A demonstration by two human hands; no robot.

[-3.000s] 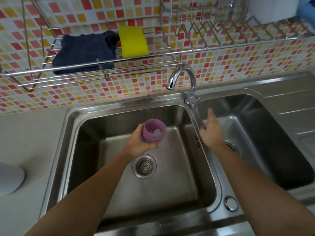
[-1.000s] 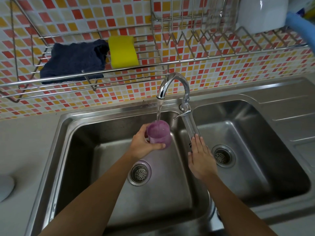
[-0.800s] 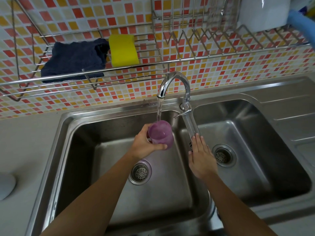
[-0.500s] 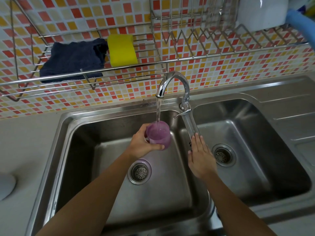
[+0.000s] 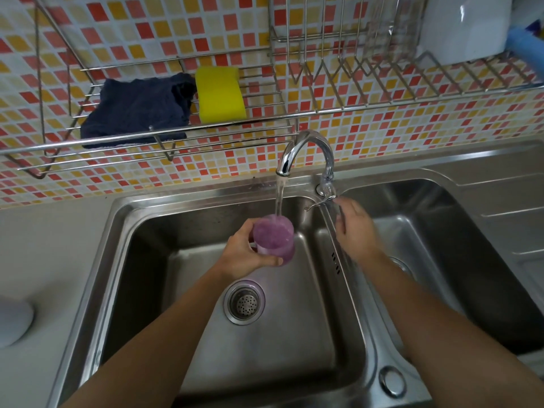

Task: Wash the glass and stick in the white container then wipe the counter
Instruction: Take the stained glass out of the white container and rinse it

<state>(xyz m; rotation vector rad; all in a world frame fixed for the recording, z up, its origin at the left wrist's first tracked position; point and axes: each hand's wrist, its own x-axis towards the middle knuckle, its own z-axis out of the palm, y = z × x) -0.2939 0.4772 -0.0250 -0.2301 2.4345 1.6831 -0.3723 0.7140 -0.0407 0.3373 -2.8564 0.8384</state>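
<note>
Curls left hand (image 5: 244, 254) round glass (image 5: 273, 240), keeping mouth up directly under tap (image 5: 309, 145) to catch the stream, over left basin (image 5: 294, 334) to drain any overflow. Reaches right hand (image 5: 354, 228) to lever (image 5: 319, 203), likely to govern flow; blurred, so cannot tell whether gripping or merely touching. Leaves white container (image 5: 462, 28) up on rack (image 5: 382, 104), well apart, for the washed glass later.

Purple glass (image 5: 273, 237) upright beneath tap (image 5: 306, 148)
</note>
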